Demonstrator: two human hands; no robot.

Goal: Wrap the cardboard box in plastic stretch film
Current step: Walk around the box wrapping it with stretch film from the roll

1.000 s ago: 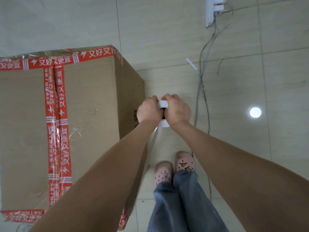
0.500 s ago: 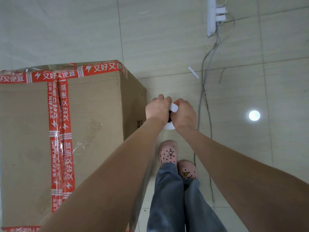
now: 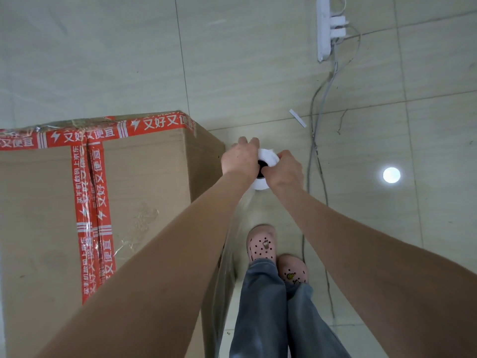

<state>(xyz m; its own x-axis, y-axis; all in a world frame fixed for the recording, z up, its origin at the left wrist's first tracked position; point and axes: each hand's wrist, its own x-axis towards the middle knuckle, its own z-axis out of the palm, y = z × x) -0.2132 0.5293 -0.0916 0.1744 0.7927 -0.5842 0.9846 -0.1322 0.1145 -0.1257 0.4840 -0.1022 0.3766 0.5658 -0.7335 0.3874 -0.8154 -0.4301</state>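
A large cardboard box (image 3: 144,192) sealed with red printed tape stands on the floor at the left. Beside its far right corner I hold a white roll of stretch film (image 3: 267,157) upright, seen from its top end. My left hand (image 3: 238,158) grips the roll from the left and my right hand (image 3: 285,171) grips it from the right. A sheet of clear film (image 3: 232,244) runs from the roll back along the box's right side, which is mostly hidden under my left forearm.
My feet in pink clogs (image 3: 262,244) stand on the tiled floor just right of the box. A white power strip (image 3: 325,29) with cables lies at the far right. A small white strip (image 3: 297,118) lies on the tiles.
The roll and both hands have travelled forward along the box's right side towards its far corner. My feet have stepped forward, and the box now sits lower in view.
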